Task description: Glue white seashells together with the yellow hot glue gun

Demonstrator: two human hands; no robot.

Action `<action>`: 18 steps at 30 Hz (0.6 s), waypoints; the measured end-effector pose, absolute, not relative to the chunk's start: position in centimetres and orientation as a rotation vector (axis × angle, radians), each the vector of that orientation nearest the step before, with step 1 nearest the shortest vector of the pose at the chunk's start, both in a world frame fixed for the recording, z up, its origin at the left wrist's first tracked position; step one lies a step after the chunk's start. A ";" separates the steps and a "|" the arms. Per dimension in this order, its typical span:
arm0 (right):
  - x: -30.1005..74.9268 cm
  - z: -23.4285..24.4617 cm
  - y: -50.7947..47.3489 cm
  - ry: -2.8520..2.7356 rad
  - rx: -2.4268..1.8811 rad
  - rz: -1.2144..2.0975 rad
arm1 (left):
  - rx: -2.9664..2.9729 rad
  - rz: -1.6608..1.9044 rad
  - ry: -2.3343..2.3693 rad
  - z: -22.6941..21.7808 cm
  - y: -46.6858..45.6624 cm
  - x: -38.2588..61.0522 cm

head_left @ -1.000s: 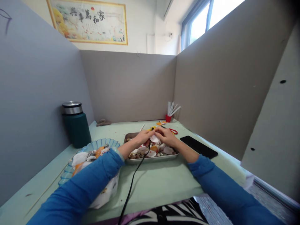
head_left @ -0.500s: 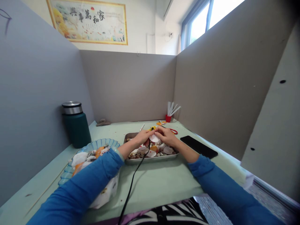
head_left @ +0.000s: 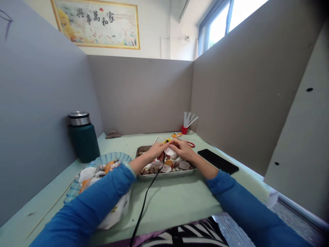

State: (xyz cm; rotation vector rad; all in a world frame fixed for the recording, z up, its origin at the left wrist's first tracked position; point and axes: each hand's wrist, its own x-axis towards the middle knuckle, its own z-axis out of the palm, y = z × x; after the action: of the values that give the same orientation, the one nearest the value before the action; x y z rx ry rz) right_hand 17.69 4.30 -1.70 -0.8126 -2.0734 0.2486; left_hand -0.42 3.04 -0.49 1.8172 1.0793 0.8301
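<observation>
Both my hands meet over a metal tray full of shells and small stones. My left hand and my right hand pinch a white shell between their fingertips, just above the tray. Under my left hand a dark tool shows partly, and its black cord runs back toward me across the table. Several white and orange shells lie in the tray below the hands.
A blue glass plate with shells and white wrapping lies at the left. A dark green flask stands by the left partition. A black phone lies at the right. Red scissors and a red cup of white sticks are behind the tray.
</observation>
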 end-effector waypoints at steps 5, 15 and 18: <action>17.6 -1.8 4.3 -2.085 -0.757 0.249 | 1.826 0.848 1.089 -0.3 2.8 -0.3; 17.7 -1.7 4.3 -2.075 -0.752 0.223 | 1.824 0.840 1.069 -0.5 3.1 -0.4; 17.7 -1.7 4.3 -2.087 -0.742 0.227 | 1.819 0.833 1.083 -0.2 2.8 -0.3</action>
State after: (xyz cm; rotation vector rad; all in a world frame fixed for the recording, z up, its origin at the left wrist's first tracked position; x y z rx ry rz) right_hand 17.73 4.33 -1.66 -0.7422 -2.0868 0.2273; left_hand -0.32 2.81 -0.23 1.8190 1.0831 0.8333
